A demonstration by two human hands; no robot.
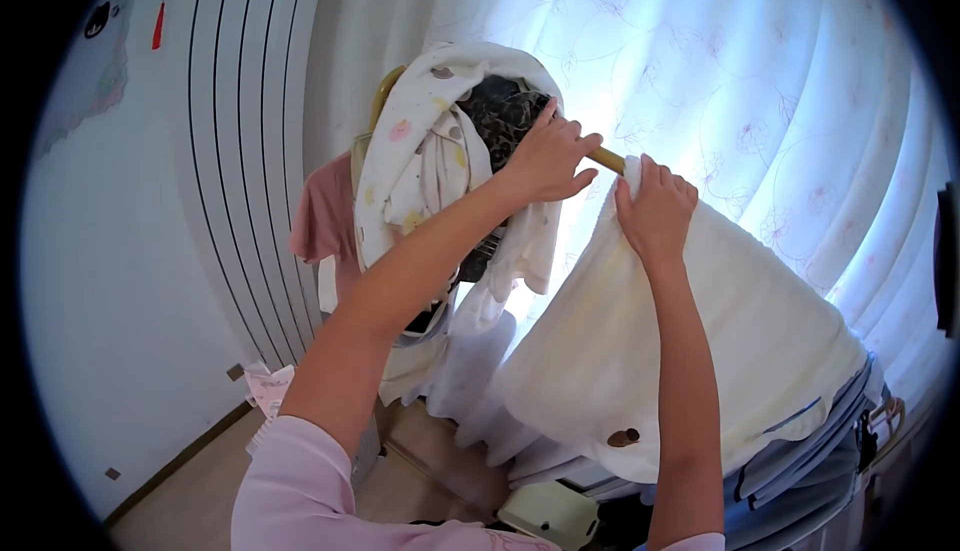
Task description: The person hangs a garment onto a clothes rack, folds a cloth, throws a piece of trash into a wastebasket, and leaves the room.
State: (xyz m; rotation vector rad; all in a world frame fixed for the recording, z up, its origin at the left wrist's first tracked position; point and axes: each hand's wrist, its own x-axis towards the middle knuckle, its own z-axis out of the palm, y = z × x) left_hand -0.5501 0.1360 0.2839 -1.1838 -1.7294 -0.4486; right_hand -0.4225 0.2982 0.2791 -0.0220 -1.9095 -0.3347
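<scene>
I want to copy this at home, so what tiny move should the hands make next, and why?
Perhaps the left hand could nudge the dark patterned cloth a little away from the cream blanket. That hand is at the dark cloth, the right hand grips the blanket's edge at the rod, and only a short bare bit of rod shows between the hands.

Under the right fingers (683,186), the pale towel (590,351) hides the rail (608,160); near the left fingers (590,143), the dark cloth (497,116) is partly covered, its full shape unclear
</scene>
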